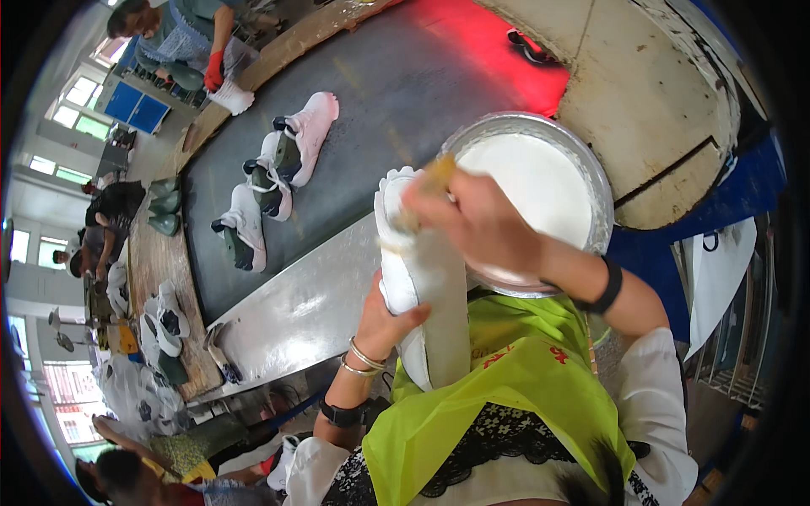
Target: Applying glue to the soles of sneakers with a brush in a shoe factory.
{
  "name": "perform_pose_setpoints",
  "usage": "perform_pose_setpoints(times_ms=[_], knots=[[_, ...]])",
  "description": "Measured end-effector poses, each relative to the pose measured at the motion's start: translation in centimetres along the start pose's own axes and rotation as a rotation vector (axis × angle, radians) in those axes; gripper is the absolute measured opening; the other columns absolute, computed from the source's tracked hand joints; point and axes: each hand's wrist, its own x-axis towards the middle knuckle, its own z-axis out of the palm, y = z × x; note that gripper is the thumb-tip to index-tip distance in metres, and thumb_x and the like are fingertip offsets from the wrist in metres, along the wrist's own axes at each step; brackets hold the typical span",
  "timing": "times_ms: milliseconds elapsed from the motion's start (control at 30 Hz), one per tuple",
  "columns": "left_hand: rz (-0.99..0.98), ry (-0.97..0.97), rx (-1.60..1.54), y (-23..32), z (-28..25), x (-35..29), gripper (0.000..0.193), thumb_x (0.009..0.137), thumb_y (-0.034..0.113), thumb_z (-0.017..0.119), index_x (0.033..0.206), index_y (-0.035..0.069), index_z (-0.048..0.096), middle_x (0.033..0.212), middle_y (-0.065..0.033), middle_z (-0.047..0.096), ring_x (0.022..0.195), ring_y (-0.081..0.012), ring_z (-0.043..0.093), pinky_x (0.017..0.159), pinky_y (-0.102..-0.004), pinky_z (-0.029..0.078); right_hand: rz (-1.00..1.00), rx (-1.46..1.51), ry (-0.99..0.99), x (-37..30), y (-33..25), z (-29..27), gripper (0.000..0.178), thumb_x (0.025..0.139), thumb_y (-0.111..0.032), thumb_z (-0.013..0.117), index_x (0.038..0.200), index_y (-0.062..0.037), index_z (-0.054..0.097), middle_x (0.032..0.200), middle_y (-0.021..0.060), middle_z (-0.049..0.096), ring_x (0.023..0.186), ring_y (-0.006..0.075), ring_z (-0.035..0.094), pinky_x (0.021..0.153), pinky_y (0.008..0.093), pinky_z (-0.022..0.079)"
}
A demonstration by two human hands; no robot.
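My left hand [381, 319] is closed round a white shoe sole [400, 274] with a scalloped edge, holding it tilted up in front of my apron. Fingers of my right hand [489, 221] grip a brush [440, 173] with a yellowish handle. Motion blurs this hand and the brush, whose lower end lies against the sole's upper part. Just right of the sole, under my right forearm, sits a round metal basin [604, 190] of white liquid [533, 179]. My right hand hides part of its near left side.
A dark conveyor belt [363, 110] carries several white shoes [312, 131] on green lasts. Red light falls on its far end near a dark shoe [531, 49]. A metal ledge [295, 316] edges the belt. Other people work to the left, one wearing red gloves [214, 72].
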Motion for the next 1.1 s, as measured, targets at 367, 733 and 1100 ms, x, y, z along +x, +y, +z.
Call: perform_pose_setpoints(times_ms=[367, 733, 1100], knots=[[-0.123, -0.028, 0.046, 10.8, -1.7, 18.6, 0.053, 0.078, 0.017, 0.068, 0.124, -0.002, 0.049, 0.106, -0.013, 0.064, 0.091, -0.0247, 0.065, 0.078, -0.036, 0.054, 0.138, 0.103, 0.48, -3.0, 4.5, -7.7, 0.013, 0.091, -0.008, 0.06, 0.098, 0.0025, 0.061, 0.088, 0.0077, 0.065, 0.079, 0.0122, 0.062, 0.072, 0.0266, 0.05], [0.094, -0.052, 0.342, 8.3, 18.5, 61.6, 0.103, 0.063, 0.05, 0.076, 0.14, 0.001, 0.03, 0.135, -0.0228, 0.043, 0.118, -0.033, 0.051, 0.095, -0.0524, 0.043, 0.395, -0.083, 0.877, -8.1, 4.1, -13.3, 0.019, 0.092, -0.011, 0.06, 0.107, 0.001, 0.06, 0.099, 0.0096, 0.062, 0.092, 0.0179, 0.062, 0.076, 0.028, 0.054], [0.174, 0.121, 0.998, 4.4, 8.7, 56.8, 0.109, 0.068, 0.074, 0.059, 0.147, 0.01, 0.022, 0.15, -0.0232, 0.021, 0.138, -0.0479, 0.014, 0.11, -0.0586, 0.016, 0.394, -0.18, 0.744, -4.3, 5.4, -13.8, 0.017, 0.092, -0.005, 0.055, 0.091, 0.0113, 0.061, 0.106, 0.0183, 0.057, 0.089, 0.0232, 0.061, 0.083, 0.0357, 0.054]])
